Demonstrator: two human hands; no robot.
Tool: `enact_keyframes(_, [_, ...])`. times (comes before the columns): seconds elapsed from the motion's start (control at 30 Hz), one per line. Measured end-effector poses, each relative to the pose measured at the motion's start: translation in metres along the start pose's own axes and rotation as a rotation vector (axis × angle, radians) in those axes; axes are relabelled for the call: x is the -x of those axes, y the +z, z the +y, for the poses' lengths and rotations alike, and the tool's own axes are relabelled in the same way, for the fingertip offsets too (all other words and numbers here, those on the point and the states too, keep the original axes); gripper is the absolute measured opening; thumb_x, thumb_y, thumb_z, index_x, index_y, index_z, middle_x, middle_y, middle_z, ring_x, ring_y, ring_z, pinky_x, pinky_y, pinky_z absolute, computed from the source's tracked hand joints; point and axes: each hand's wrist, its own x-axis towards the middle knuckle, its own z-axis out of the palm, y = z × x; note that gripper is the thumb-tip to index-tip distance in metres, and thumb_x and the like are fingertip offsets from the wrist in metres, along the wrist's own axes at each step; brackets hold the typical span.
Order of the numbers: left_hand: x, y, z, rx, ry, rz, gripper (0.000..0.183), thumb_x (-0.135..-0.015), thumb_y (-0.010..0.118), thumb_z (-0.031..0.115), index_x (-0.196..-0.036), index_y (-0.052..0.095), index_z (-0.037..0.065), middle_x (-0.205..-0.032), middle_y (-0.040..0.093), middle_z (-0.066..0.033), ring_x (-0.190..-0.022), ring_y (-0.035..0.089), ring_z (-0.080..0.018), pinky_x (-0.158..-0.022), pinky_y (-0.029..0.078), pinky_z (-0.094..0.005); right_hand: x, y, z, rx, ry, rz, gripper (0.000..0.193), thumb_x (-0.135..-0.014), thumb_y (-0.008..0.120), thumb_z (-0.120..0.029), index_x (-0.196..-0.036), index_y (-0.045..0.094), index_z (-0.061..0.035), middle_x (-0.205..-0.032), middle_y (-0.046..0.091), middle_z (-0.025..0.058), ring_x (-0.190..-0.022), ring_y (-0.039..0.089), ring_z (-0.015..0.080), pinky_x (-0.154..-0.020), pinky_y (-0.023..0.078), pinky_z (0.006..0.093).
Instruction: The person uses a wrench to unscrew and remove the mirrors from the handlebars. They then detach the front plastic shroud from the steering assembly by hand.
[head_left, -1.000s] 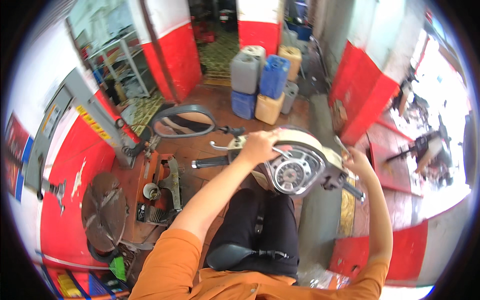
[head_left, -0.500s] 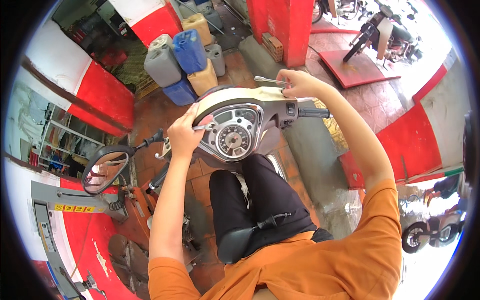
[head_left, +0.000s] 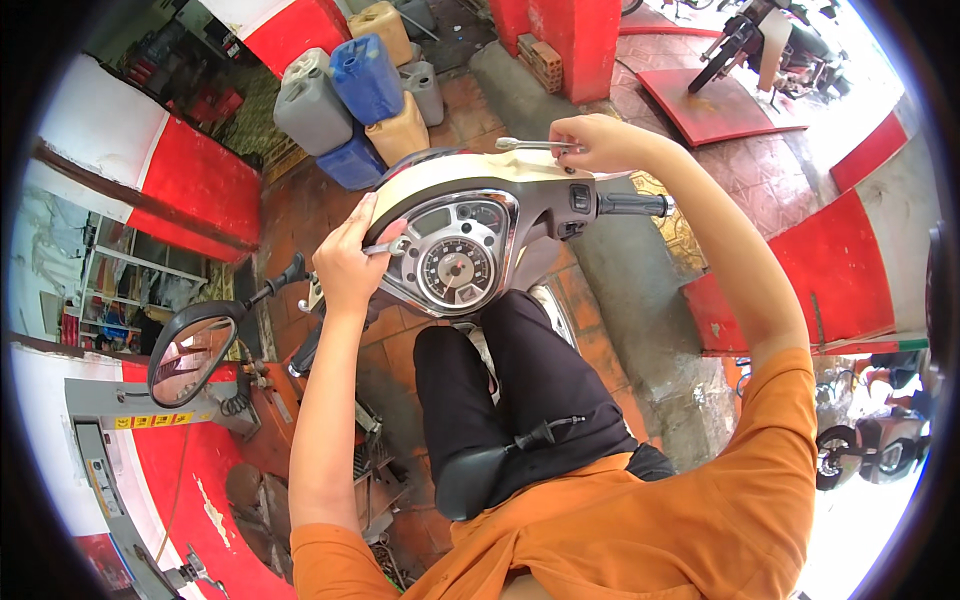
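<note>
In front of me is a scooter's handlebar cover [head_left: 480, 172], cream on top, around a chrome-rimmed instrument cluster [head_left: 455, 262]. My left hand [head_left: 347, 262] rests on the cover's left side, its fingers closed on a small silver wrench [head_left: 396, 246] whose head lies over the cluster's edge. My right hand [head_left: 600, 145] pinches a second, longer wrench [head_left: 522, 144] above the cover's right end, by the brake lever mount. The wrench's free end points left; its other end is hidden by my fingers. Across my lap lies a loose black mirror [head_left: 480, 475].
Another mirror [head_left: 195, 355] is left of the handlebar; I cannot tell whether it is attached. The right grip [head_left: 635, 204] sticks out below my right forearm. Plastic jerrycans [head_left: 370, 85] stand ahead. A concrete ledge [head_left: 630, 310] runs along the right, and a grey machine [head_left: 160, 400] stands left.
The view has shifted slightly, so the surroundings sit higher. In my right hand, the wrench has turned from a slant to nearly level. My left hand keeps its grip.
</note>
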Motion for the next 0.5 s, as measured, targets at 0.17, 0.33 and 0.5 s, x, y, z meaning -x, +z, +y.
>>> enact_keyframes(0.17, [-0.001,-0.001,0.004,-0.01,-0.019,-0.024,0.049,-0.082,0.079,0.04,-0.114,0.073,0.004,-0.109,0.074,-0.0136,-0.091,0.073,-0.0301,-0.077,0.058,-0.0362,0.017,0.002,-0.015,0.044,0.068,0.184,0.038,-0.094,0.063,-0.034,-0.114,0.064,-0.0025,-0.088,0.065,0.0193,-0.089,0.066,0.0297,-0.08,0.05,0.0414])
enact_keyframes(0.33, [-0.005,-0.001,0.008,-0.003,0.09,0.047,0.041,-0.086,0.077,0.034,-0.117,0.073,0.007,-0.102,0.074,-0.0111,-0.082,0.072,-0.0275,-0.07,0.056,-0.035,0.048,0.047,-0.068,-0.351,0.165,0.748,0.034,-0.104,0.051,-0.029,-0.114,0.068,0.0,-0.088,0.067,0.012,-0.081,0.062,0.016,-0.075,0.049,0.0323])
enact_keyframes(0.5, [-0.001,-0.041,0.061,0.427,-0.173,0.16,0.027,-0.092,0.072,0.02,-0.114,0.073,0.005,-0.09,0.065,-0.0043,-0.065,0.048,-0.0104,-0.058,0.041,-0.0298,0.055,0.106,-0.168,-0.564,-0.133,0.912,0.028,-0.091,0.067,-0.007,-0.119,0.069,-0.0055,-0.087,0.068,0.0133,-0.075,0.065,0.0266,-0.069,0.052,0.0347])
